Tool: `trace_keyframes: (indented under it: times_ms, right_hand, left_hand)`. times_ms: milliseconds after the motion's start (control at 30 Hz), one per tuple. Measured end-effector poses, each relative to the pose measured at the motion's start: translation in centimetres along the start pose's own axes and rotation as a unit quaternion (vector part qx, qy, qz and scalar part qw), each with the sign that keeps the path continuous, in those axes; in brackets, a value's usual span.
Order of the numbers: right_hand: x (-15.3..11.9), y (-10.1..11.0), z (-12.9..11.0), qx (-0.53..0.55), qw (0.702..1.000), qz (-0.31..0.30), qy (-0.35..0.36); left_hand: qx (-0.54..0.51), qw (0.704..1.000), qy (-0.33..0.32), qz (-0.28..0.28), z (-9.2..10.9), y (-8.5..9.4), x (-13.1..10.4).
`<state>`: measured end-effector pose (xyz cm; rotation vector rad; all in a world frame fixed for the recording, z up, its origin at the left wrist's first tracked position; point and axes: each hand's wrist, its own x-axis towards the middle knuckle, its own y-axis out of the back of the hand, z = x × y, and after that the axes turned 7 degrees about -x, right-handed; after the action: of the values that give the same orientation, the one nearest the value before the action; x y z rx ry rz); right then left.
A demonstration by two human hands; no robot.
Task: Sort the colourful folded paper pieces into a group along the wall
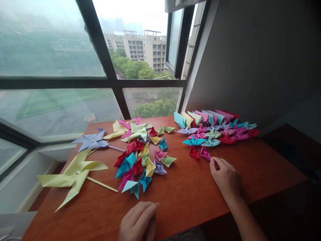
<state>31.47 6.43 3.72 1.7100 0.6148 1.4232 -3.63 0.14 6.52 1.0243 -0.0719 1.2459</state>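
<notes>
My right hand (227, 175) pinches the near right tip of a magenta paper boat (205, 153) between thumb and forefinger. The boat sits on the wooden table beside a red paper boat (194, 152). At the table's front edge rests my left hand (139, 221), its fingers curled together and nothing visible in them. Nearest to it is a loose pile of folded paper boats in many colours, with a pale turquoise boat (132, 188) and a blue boat (145, 180) at its near side.
Several paper pinwheels lie on the left, including a yellow pinwheel (76, 174) and a lavender pinwheel (92, 140). Rows of folded paper pieces (215, 117) and paper cranes (194, 141) stand at the back right. Behind the table (175, 197) are a window (150, 83) and a grey wall (255, 67).
</notes>
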Motion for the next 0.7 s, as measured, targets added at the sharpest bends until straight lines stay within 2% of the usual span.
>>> trace_keyframes:
  times_ms: [233, 467, 700]
  right_hand:
    - [-0.06, -0.17, -0.19, 0.023, 1.000, 0.004, -0.018]
    - [0.06, -0.40, -0.21, 0.041, 0.999, 0.035, 0.007]
    - [0.17, -0.70, -0.21, 0.087, 0.995, 0.035, 0.027]
  left_hand:
    - [0.000, 1.000, -0.003, -0.001, -0.11, -0.12, -0.07]
    - [-0.005, 1.000, 0.010, 0.004, 0.03, -0.01, 0.05]
    - [-0.007, 1.000, 0.013, 0.006, 0.03, 0.02, 0.38]
